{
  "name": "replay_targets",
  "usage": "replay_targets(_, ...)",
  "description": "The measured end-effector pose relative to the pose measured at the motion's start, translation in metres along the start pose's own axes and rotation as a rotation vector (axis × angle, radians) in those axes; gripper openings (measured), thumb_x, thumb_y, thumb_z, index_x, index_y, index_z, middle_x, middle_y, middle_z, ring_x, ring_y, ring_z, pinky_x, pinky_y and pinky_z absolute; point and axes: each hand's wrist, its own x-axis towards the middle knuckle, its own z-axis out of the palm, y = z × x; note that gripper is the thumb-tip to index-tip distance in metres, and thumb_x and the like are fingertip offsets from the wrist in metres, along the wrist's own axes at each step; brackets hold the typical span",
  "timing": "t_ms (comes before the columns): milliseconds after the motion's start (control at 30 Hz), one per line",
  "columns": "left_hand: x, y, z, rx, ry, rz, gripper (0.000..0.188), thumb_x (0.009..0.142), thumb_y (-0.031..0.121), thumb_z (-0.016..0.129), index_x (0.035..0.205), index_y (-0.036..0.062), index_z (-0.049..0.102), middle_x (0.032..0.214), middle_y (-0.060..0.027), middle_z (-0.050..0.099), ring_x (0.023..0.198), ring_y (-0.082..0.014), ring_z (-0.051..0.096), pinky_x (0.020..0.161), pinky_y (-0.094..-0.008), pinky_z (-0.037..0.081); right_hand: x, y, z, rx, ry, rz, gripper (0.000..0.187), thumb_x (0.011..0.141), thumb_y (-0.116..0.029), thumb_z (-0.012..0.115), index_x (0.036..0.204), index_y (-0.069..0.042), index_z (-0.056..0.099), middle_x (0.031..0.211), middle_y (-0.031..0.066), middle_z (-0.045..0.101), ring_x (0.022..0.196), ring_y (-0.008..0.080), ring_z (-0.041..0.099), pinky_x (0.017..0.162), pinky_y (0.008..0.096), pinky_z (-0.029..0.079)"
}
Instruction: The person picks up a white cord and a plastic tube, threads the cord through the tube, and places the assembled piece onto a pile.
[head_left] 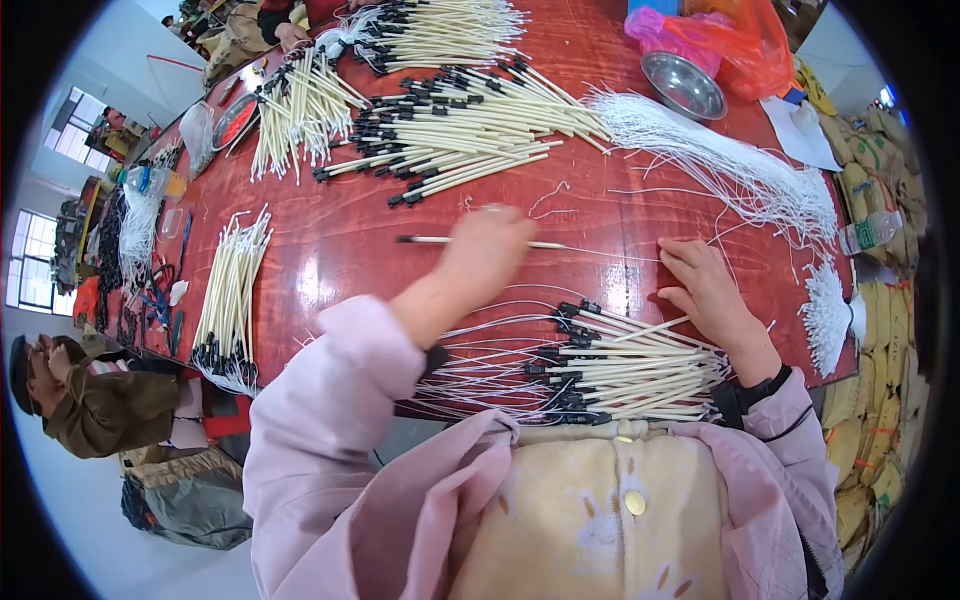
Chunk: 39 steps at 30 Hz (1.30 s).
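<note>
My left hand (487, 248), a little blurred, is closed over a thin cream stick (545, 245) with a black end, which lies crosswise above the table. A thin white cord (610, 253) runs from the stick's right end to the fingertips of my right hand (705, 288). That hand rests on the table with thumb and fingers apart; whether the cord is between its fingers I cannot tell. Just below my hands lies a pile of cream sticks (640, 370) with black ends. White cords (480, 365) spread leftward from this pile.
On the red table (350, 240) are more stick piles (450, 125), a standing-out bundle (232, 290) at left, and white cords (720, 150) at right. A metal bowl (684, 85) and plastic bags (725, 40) sit at the far right. Another person's hand (292, 36) shows at the far edge.
</note>
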Motion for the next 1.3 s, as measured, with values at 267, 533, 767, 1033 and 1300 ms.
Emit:
replay_targets(267, 0.037, 0.092, 0.024, 0.033, -0.001, 0.018, 0.015, 0.083, 0.015, 0.065, 0.095, 0.0072, 0.068, 0.094, -0.0127, 0.066, 0.097, -0.0322, 0.066, 0.083, -0.0476, 0.053, 0.025, -0.018, 0.016, 0.011, 0.081, -0.115, 0.071, 0.080, -0.023, 0.079, 0.141, 0.001, 0.052, 0.155, 0.0155, 0.044, 0.134, 0.0362, 0.044, 0.113, 0.0462, 0.036)
replay_targets(533, -0.012, 0.015, -0.068, -0.257, -0.040, -0.473, 0.029, 0.088, 0.031, 0.073, 0.092, 0.0028, 0.065, 0.091, -0.0191, 0.068, 0.087, -0.0398, 0.067, 0.075, -0.0500, 0.054, 0.029, 0.019, -0.006, -0.011, 0.129, -0.092, 0.069, 0.076, -0.024, 0.080, 0.138, -0.003, 0.056, 0.144, 0.0140, 0.054, 0.129, 0.0353, 0.049, 0.109, 0.0452, 0.038)
replay_targets(767, -0.044, 0.013, -0.010, -0.044, -0.044, -0.442, 0.022, 0.089, 0.025, 0.071, 0.084, 0.0045, 0.064, 0.083, -0.0209, 0.067, 0.085, -0.0426, 0.066, 0.074, -0.0537, 0.051, 0.056, -0.023, 0.020, -0.093, 0.018, -0.099, 0.017, 0.074, -0.020, 0.077, 0.087, -0.011, 0.073, 0.095, 0.0036, 0.068, 0.100, 0.0259, 0.061, 0.090, 0.0421, 0.044)
replay_targets(1033, -0.055, 0.016, -0.024, -0.089, -0.111, -0.492, 0.014, 0.093, 0.017, 0.065, 0.090, 0.0034, 0.062, 0.088, -0.0223, 0.067, 0.089, -0.0448, 0.065, 0.076, -0.0543, 0.051, 0.035, -0.010, 0.028, -0.164, 0.231, -0.214, 0.007, 0.075, -0.017, 0.070, 0.076, -0.011, 0.068, 0.083, 0.0047, 0.062, 0.091, 0.0261, 0.059, 0.084, 0.0427, 0.044)
replay_targets(1300, -0.129, -0.073, -0.137, 0.158, 0.371, -0.538, 0.017, 0.100, 0.012, 0.056, 0.092, -0.0022, 0.058, 0.082, -0.0226, 0.063, 0.075, -0.0404, 0.062, 0.070, -0.0463, 0.049, 0.022, -0.001, -0.045, -0.107, 0.117, -0.145, 0.007, 0.068, -0.013, 0.069, 0.068, -0.009, 0.063, 0.076, 0.0091, 0.061, 0.082, 0.0302, 0.058, 0.078, 0.0420, 0.044)
